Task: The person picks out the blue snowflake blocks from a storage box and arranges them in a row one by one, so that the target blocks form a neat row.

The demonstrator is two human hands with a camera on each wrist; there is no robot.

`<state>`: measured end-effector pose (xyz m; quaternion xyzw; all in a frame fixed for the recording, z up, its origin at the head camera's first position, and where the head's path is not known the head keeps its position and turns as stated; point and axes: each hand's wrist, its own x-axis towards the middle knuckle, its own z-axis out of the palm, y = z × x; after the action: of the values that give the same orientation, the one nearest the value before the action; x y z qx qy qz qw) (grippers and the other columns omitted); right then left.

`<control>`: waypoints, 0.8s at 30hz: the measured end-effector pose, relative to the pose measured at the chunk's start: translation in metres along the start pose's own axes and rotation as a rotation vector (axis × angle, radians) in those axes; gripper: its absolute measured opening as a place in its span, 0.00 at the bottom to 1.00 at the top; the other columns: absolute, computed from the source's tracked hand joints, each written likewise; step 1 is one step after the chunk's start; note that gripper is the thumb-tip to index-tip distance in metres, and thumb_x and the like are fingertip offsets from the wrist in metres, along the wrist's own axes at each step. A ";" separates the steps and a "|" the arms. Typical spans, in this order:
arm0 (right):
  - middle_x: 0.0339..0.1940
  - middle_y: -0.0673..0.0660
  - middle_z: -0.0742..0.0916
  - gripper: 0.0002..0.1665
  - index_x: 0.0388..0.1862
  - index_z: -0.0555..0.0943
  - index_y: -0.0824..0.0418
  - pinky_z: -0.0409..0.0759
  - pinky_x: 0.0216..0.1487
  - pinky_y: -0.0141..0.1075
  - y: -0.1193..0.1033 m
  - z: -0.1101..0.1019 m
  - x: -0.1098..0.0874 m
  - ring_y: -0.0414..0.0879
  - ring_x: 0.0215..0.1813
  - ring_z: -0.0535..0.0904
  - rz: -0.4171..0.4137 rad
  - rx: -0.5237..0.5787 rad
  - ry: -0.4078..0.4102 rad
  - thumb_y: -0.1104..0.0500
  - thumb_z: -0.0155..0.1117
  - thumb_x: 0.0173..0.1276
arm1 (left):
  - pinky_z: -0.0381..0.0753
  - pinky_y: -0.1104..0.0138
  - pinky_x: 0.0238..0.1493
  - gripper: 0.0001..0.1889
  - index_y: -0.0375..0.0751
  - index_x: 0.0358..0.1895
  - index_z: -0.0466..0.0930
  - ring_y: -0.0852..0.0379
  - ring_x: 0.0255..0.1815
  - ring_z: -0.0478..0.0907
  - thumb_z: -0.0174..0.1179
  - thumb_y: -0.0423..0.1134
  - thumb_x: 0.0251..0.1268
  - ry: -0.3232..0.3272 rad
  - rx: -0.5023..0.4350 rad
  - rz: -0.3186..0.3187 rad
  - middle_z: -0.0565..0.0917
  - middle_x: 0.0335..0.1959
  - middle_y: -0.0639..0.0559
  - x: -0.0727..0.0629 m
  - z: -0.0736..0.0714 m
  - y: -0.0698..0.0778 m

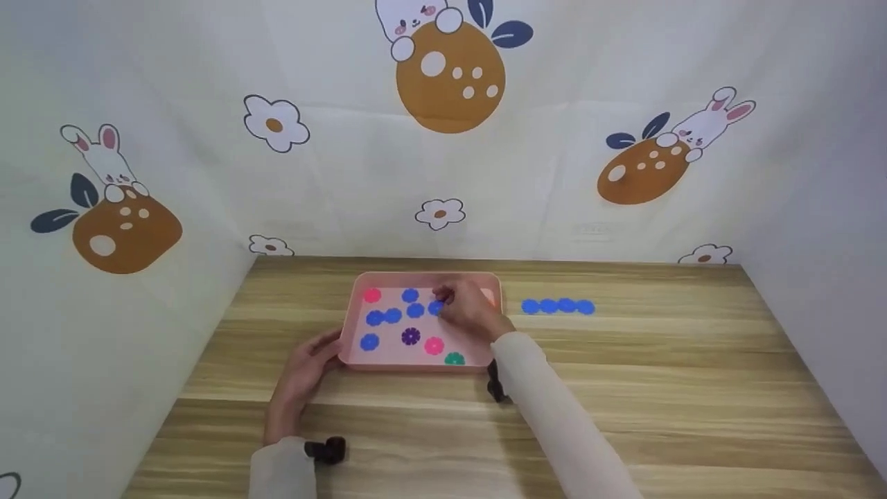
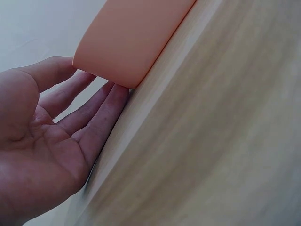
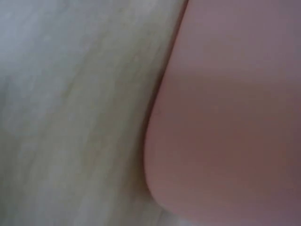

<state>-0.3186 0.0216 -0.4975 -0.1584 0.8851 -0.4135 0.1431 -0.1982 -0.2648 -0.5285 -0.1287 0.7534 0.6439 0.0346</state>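
Note:
A pink tray (image 1: 423, 366) holds several flower-shaped plastic discs, among them a blue disc (image 1: 369, 342), a purple disc (image 1: 411, 336), a pink disc (image 1: 434, 345) and a green disc (image 1: 454, 358). At its left side my left hand (image 1: 310, 367) touches the wall with extended fingers (image 2: 101, 110), as the left wrist view shows. Over the tray's right half, my right hand (image 1: 468, 305) has bent fingers beside another blue disc (image 1: 436, 307). Whether they pinch it is hidden. Only the tray's outer wall (image 3: 225, 117) and the tabletop appear in the right wrist view.
To the right of the tray, several blue discs (image 1: 558, 305) form a row on the wooden table (image 1: 665, 374). A patterned cloth (image 1: 346, 180) hangs behind the table and along its left. Something orange (image 1: 490, 298) shows inside the tray's right side.

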 end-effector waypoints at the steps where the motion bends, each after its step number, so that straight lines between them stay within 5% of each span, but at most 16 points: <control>1: 0.54 0.54 0.85 0.24 0.62 0.80 0.60 0.84 0.62 0.39 0.000 0.001 0.000 0.49 0.54 0.79 0.009 0.007 -0.003 0.69 0.65 0.66 | 0.83 0.67 0.61 0.23 0.39 0.71 0.71 0.48 0.66 0.78 0.54 0.38 0.77 0.000 0.006 0.000 0.74 0.71 0.38 0.000 0.000 0.000; 16: 0.49 0.51 0.83 0.22 0.59 0.80 0.57 0.86 0.56 0.36 0.001 0.008 0.005 0.47 0.53 0.79 0.033 0.003 -0.045 0.63 0.70 0.66 | 0.79 0.63 0.68 0.24 0.46 0.71 0.71 0.49 0.70 0.75 0.56 0.45 0.76 0.001 0.055 -0.036 0.73 0.72 0.44 0.001 -0.001 -0.001; 24: 0.48 0.50 0.82 0.27 0.61 0.76 0.56 0.84 0.53 0.34 0.001 0.008 0.008 0.46 0.52 0.78 -0.006 -0.084 -0.052 0.61 0.72 0.63 | 0.85 0.70 0.56 0.23 0.33 0.71 0.68 0.51 0.62 0.79 0.52 0.33 0.76 -0.008 -0.032 0.019 0.72 0.71 0.33 0.003 -0.001 0.000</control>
<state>-0.3227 0.0137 -0.5036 -0.1776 0.8971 -0.3722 0.1583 -0.2010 -0.2659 -0.5289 -0.1197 0.7440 0.6567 0.0296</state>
